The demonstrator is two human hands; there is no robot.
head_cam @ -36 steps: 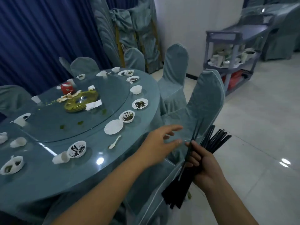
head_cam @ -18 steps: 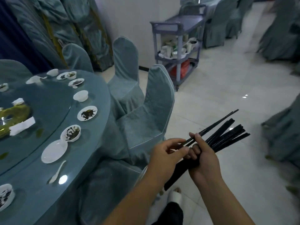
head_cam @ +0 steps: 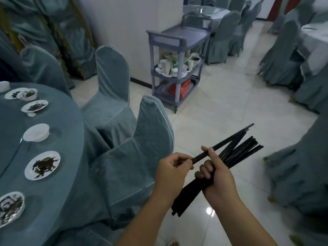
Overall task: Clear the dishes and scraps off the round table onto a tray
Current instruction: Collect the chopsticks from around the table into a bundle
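My right hand (head_cam: 217, 176) grips a bundle of several black chopsticks (head_cam: 236, 150), which fans out up and to the right over the floor. My left hand (head_cam: 173, 168) pinches the near end of one stray chopstick beside the bundle. The round table (head_cam: 58, 157) with its blue-grey cloth lies at the left. Along its edge stand white dishes: a plate with dark scraps (head_cam: 42, 165), an empty bowl (head_cam: 36, 132), a small scrap dish (head_cam: 34, 106) and a bowl with scraps (head_cam: 10, 208) at the lower left.
Two covered chairs (head_cam: 154, 128) stand between me and the table. A grey service cart (head_cam: 177, 68) loaded with white cups and dishes stands by the wall ahead. More covered chairs (head_cam: 284, 68) and tables stand at the right, on a glossy tiled floor.
My view has swung right, away from the table toward the cart. My left hand came over to the bundle and took hold of a stray chopstick.
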